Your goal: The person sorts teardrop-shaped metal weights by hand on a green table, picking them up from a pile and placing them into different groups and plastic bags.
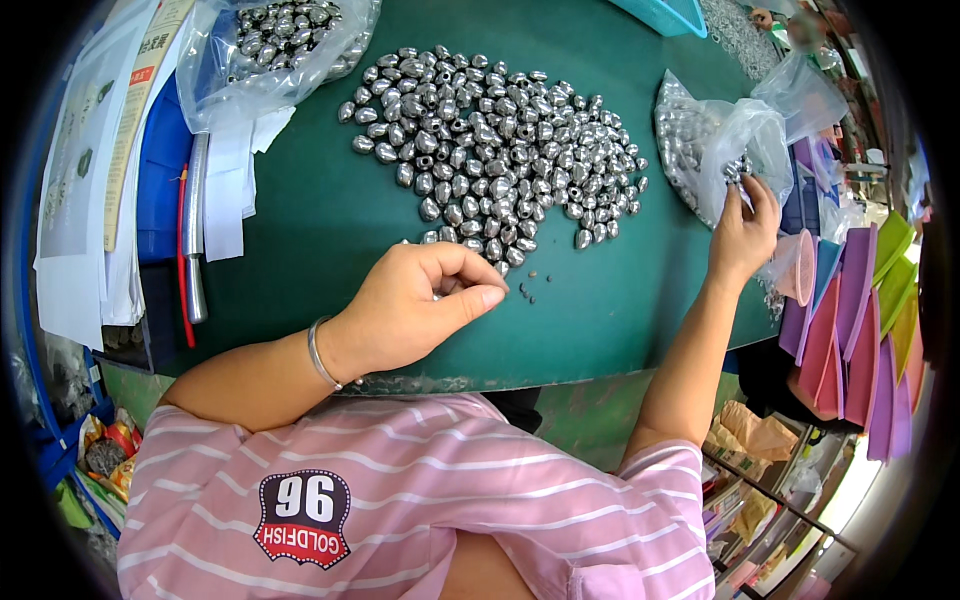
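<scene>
A wide pile of shiny silver, egg-shaped metal beads with holes is spread over the green table. At its near edge, my left hand is curled closed; a glint of metal shows between its thumb and fingers, so it appears to hold beads, mostly hidden. Several tiny dark bits lie just beside its fingertips. To the right, my right hand reaches to the mouth of a clear plastic bag of metal beads. Its fingers are closed on a few beads there.
Another clear bag of beads stands at the far left. Papers, a red stick and a metal tube are along the left edge. A light-blue tray sits at the back. Colourful plastic bins stand off the table's right side.
</scene>
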Tool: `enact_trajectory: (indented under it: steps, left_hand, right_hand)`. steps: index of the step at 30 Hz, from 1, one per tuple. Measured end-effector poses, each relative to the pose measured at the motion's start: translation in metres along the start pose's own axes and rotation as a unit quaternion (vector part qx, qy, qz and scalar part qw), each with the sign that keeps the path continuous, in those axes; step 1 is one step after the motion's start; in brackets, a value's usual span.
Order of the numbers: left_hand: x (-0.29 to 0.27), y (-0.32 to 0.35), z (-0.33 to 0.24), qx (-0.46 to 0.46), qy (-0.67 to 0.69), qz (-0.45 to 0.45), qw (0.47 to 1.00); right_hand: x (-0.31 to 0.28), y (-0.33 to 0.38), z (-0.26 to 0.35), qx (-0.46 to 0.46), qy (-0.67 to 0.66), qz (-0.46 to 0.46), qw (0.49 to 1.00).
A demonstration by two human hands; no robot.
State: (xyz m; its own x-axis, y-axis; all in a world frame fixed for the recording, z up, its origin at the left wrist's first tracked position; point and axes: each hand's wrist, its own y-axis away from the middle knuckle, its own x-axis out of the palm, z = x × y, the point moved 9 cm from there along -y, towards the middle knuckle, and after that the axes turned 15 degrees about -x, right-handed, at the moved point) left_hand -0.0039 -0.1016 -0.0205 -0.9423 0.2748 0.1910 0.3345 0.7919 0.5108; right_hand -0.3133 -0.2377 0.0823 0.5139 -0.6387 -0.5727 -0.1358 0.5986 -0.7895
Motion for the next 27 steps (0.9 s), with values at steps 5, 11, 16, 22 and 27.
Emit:
enact_trajectory:
  steps: [5, 11, 16, 22, 27]
  left_hand:
    - [-0.001, -0.001, 0.004, -0.005, 0.005, -0.004, 1.0]
    - [0.0, 0.0, 0.004, -0.026, 0.011, 0.002, 1.0]
    - [-0.001, -0.001, 0.002, 0.002, 0.009, -0.006, 1.0]
    - [-0.001, 0.001, -0.001, -0.016, 0.005, -0.01, 1.0]
    - [0.0, 0.001, 0.001, -0.02, 0.011, -0.004, 1.0]
  right_hand:
    - [0.015, 0.012, 0.054, -0.048, 0.017, 0.097, 0.994]
    - [0.052, 0.069, 0.139, -0.03, -0.141, 0.289, 0.946]
    - [0.047, 0.076, 0.16, -0.122, -0.14, 0.264, 0.946]
    - [0.017, 0.069, 0.095, -0.029, -0.085, 0.113, 0.99]
    - [0.027, 0.079, 0.091, -0.039, -0.043, 0.225, 0.973]
